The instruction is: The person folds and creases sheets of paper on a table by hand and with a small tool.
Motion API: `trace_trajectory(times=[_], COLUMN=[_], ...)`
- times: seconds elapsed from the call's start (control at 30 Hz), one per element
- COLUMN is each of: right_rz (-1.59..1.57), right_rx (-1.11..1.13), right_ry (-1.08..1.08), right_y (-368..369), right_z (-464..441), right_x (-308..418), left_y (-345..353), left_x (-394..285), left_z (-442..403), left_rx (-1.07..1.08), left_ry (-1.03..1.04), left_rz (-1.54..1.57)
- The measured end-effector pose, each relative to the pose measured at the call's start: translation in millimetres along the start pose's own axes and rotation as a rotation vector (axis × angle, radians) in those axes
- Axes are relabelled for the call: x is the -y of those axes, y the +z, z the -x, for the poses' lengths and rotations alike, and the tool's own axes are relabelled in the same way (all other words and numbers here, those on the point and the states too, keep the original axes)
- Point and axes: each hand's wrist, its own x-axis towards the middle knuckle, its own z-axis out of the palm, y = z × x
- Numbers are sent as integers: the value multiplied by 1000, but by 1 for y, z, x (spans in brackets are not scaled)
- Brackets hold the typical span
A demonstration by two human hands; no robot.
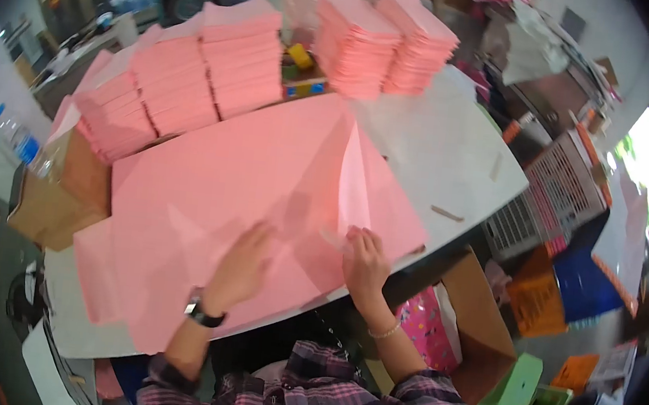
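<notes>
A wide pink sheet (218,160), of paper or thin foam, covers much of the white table in front of me. My right hand (366,264) pinches the near end of a raised pink flap (355,178), which stands up as a fold running away from me. To the left, my left hand (241,266) is over the flat part of the sheet, slightly blurred, with its fingers stretched out and nothing in them. Whether its fingertips touch the sheet I cannot tell.
Tall stacks of folded pink sheets (241,55) line the far left edge, with more pink stacks (356,48) at the back. A cardboard box (69,187) stands at the left. An open carton (477,329) is below the table's right edge (492,192). A small strip (447,214) lies on the tabletop.
</notes>
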Motion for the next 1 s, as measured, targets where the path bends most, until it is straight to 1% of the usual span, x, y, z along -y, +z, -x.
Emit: trace_trajectory(times=[0.03, 0.1, 0.13, 0.17, 0.27, 0.33, 0.43, 0.47, 0.57, 0.6, 0.67, 0.73, 0.83, 0.87, 0.97, 1.0], right_rz=[-22, -46, -54, -74, -130, -171, -236, -240, -251, -283, -343, -340, -330, -335, -343, -345], right_rx=[3, 92, 137, 142, 239, 264, 317, 350, 412, 418, 427, 446, 476, 487, 507, 501], right_ry=[-32, -165, -235, -271, -421, -492, -589, -630, -731, -757, -804, -827, -853, -850, -845, -850], right_y=[3, 5, 6, 9, 16, 19, 22, 23, 27, 28, 30, 36, 43, 43, 44, 45], right_z=[2, 6, 8, 10, 19, 22, 33, 39, 53, 58, 67, 75, 83, 82, 83, 85], right_x=[11, 36, 48, 58, 88, 107, 139, 150, 182, 194, 215, 235, 263, 272, 290, 294], left_y=[-19, -53, -63, -72, -98, -105, -97, -95, -93, -92, -92, -89, -68, -68, -68, -68], left_x=[25, 71, 96, 107, 116, 122, 141, 143, 146, 144, 141, 147, 174, 176, 179, 178], left_z=[28, 91, 123, 145, 188, 204, 217, 220, 221, 222, 219, 221, 223, 223, 220, 219], left_rx=[-2, 99, 87, 77, 69, 60, -5, -18, -176, -190, -288, -342, -559, -563, -649, -650], left_ry=[-69, -257, -370, -488, -643, -726, -538, -560, -520, -533, -532, -534, -605, -607, -687, -687], left_rz=[-62, -272, -356, -438, -394, -357, -284, -275, 11, 12, 118, 172, 7, 5, 219, 218])
